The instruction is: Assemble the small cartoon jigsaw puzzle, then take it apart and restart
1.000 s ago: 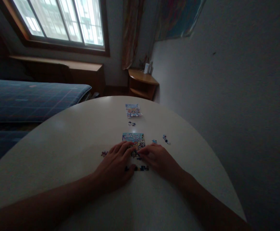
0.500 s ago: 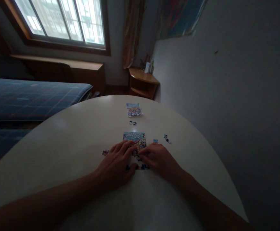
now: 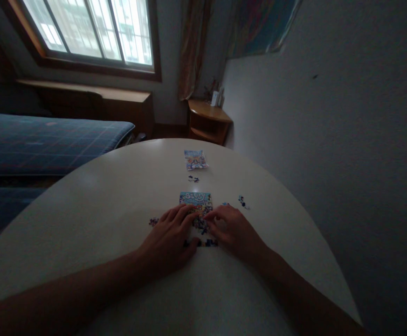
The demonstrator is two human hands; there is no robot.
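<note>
A small, partly joined colourful jigsaw puzzle (image 3: 196, 201) lies on a round white table (image 3: 119, 200). My left hand (image 3: 168, 238) rests flat on the puzzle's left side, fingers stretched out over the pieces. My right hand (image 3: 233, 228) lies on its right side, fingers extended, with the fingertips pressing on pieces near the middle. Both hands cover the puzzle's lower half; only its top strip and a few dark bottom pieces (image 3: 206, 242) show. Neither hand visibly grips a piece.
Loose pieces lie left of my left hand (image 3: 152, 221), right of my right hand (image 3: 242, 201) and farther back (image 3: 193, 178). A small printed packet (image 3: 195, 159) lies near the far edge. A bed (image 3: 42, 140), a wooden corner shelf (image 3: 208, 121) and the wall (image 3: 329, 116) surround the table.
My right hand's fingers have stretched slightly forward and leftward onto the puzzle. My left hand has stayed put.
</note>
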